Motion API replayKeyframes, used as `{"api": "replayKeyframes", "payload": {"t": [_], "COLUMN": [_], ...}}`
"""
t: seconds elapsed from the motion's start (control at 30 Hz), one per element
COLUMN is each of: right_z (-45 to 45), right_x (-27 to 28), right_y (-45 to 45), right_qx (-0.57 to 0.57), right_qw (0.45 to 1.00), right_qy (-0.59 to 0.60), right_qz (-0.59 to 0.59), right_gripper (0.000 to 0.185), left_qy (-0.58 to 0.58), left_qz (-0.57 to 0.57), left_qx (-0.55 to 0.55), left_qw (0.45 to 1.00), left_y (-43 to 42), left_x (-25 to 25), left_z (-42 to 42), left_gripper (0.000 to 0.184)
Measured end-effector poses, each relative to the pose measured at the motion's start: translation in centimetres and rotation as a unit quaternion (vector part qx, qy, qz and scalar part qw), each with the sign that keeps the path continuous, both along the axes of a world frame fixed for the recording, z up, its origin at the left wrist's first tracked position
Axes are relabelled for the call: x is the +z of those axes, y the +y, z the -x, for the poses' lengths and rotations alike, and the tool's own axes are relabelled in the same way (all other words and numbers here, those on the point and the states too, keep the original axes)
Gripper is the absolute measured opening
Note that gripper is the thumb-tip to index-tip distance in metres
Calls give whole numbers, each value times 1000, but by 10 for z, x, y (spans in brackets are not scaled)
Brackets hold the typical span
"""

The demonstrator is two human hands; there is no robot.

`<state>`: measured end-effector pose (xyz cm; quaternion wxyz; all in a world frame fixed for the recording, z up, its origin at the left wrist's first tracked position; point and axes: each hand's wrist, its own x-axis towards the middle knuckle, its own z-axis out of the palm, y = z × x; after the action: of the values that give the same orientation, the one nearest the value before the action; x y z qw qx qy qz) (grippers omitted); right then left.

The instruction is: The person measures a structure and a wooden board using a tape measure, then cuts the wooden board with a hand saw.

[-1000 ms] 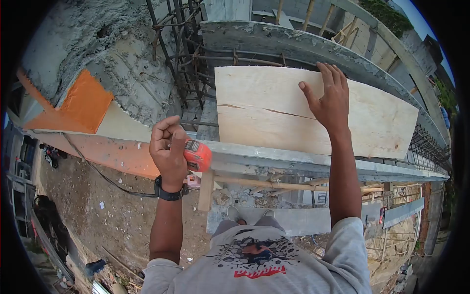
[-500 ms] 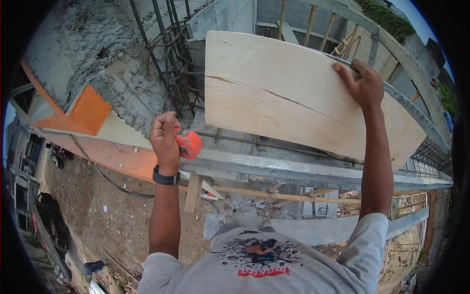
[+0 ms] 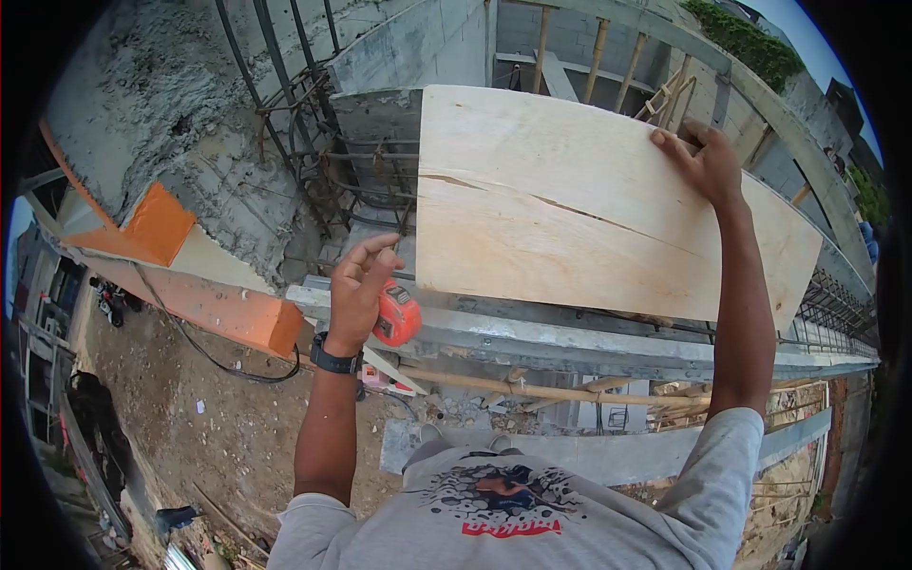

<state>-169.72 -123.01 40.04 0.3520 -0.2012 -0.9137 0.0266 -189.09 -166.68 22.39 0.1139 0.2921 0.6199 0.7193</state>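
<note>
The right hand (image 3: pixel 705 166) is closed on the upper edge of the plywood board (image 3: pixel 570 214), toward its right part: thumb flat on the near face, fingers bent at the edge, their tips out of view. The left hand (image 3: pixel 356 296) is partly closed, with the red tape measure (image 3: pixel 397 315) against its palm side; the index finger and thumb are raised and apart, and the lower fingers' hold is hidden. A dark wristwatch (image 3: pixel 336 357) is fastened at the left wrist.

The board is tilted, broad face toward the wearer, left end near the left fingertips but apart from them. A crack crosses that face from the left edge, slanting down to the right. The board's lower edge lies just beyond the long grey beam edge (image 3: pixel 532 337); contact between the two cannot be confirmed from here.

Left of the board, horizontal bars run into the rebar cage (image 3: pixel 318 157), beside the rough concrete (image 3: pixel 161 104). The orange-painted block (image 3: pixel 161 225) is farther left. Below the beam edge, a bamboo pole (image 3: pixel 532 388) runs crosswise, with the grey plank (image 3: pixel 570 454) nearer the wearer's grey shirt (image 3: pixel 494 518). A black cable (image 3: pixel 223 363) curves over the ground at left.
</note>
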Motion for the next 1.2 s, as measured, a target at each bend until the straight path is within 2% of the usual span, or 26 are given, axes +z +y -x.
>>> {"api": "replayKeyframes", "payload": {"t": [0.13, 0.17, 0.27, 0.37, 0.5, 0.87, 0.97, 1.2], "right_z": [10, 12, 18, 20, 26, 18, 19, 21], "right_x": [-22, -26, -52, -66, -84, -65, -76, -85], "right_y": [8, 4, 7, 6, 15, -2, 4, 1], "right_qx": [20, 14, 25, 29, 41, -22, -17, -19], "right_qw": [998, 997, 997, 996, 997, 996, 999, 1000], "right_qy": [-65, -77, -76, -85, -62, -78, -47, -21], "right_qz": [9, 13, 17, 23, -5, 39, 17, 2], "right_gripper": [76, 76, 77, 78, 77, 73, 69, 65], "left_qy": [-22, -32, -43, -63, -56, -59, -32, -89], "left_qz": [34, 48, 131, 137, 157, 139, 170, 157], "left_qx": [-60, -86, -86, -78, -59, -38, -36, -66], "left_qw": [997, 995, 987, 985, 984, 988, 984, 981], "left_y": [6, 4, -1, 1, 9, 18, 24, 29], "left_x": [7, 5, 8, -8, -22, 8, 5, -9], "left_z": [-27, -30, -41, -42, -38, -13, -1, 7], "left_gripper": [39, 33, 27, 19, 18, 14, 14, 14]}}
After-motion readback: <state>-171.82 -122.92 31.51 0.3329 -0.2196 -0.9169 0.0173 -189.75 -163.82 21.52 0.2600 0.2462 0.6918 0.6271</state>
